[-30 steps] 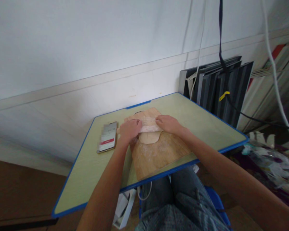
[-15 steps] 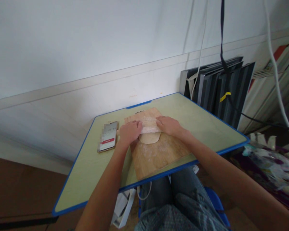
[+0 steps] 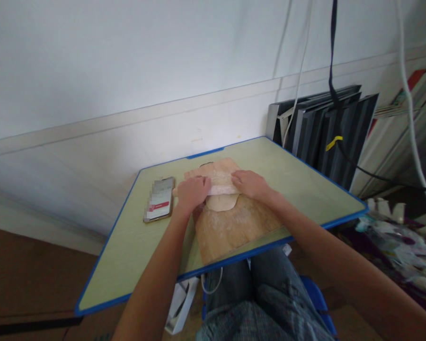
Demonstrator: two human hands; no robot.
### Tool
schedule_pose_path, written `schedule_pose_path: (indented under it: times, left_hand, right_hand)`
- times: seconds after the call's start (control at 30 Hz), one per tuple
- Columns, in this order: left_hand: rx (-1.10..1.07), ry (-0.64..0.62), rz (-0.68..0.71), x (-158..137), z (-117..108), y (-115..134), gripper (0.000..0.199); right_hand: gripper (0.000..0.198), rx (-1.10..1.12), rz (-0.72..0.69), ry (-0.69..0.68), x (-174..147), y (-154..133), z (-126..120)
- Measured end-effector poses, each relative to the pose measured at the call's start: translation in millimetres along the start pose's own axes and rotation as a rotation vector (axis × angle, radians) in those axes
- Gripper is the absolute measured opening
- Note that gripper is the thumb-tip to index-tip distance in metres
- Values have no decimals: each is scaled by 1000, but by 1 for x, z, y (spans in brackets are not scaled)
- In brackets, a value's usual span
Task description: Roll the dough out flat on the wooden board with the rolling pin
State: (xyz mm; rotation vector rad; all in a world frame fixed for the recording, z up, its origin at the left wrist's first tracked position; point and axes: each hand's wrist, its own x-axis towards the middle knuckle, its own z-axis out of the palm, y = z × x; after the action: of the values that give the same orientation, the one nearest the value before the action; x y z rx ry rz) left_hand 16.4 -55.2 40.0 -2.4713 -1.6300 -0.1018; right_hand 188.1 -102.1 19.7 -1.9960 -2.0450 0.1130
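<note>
A pale, floury rolling pin point(image 3: 223, 190) lies crosswise over a flat piece of dough point(image 3: 221, 202). My left hand point(image 3: 193, 191) is closed over the pin's left part, and its handle end pokes out beyond the fingers. On the right part, my right hand point(image 3: 249, 183) grips the pin with bent fingers. The dough's rounded near edge shows below the pin; whatever lies under the pin and hands is hidden. Beneath it all is a wooden board point(image 3: 230, 232), dusted with flour and set at a slant.
The board rests on a light green table point(image 3: 128, 265) with a blue rim. A phone point(image 3: 159, 201) lies left of the board. Dark panels point(image 3: 326, 123) lean against the white wall behind the table's right side. Cables point(image 3: 332, 71) hang at right, and a cluttered pile point(image 3: 404, 241) lies beyond the table.
The view has shifted very slightly. Both hands and the rolling pin hold nearly the same place on the dough.
</note>
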Motion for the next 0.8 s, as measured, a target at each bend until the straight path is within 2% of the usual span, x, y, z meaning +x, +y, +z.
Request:
schedule_pose_path:
  times: [0.17,0.43,0.8]
  left_hand:
    - [8,48,-6,-1,2,0,53]
    - [-20,39,-12,-1,4,0,53]
    - [-13,88,1,-5,3,0,53]
  right_hand:
    - [36,6,30,-16,-2,-2,-4]
    - [35,19,48,29,-4,-3,-3]
    - [33,66,111,47,-4,-3,0]
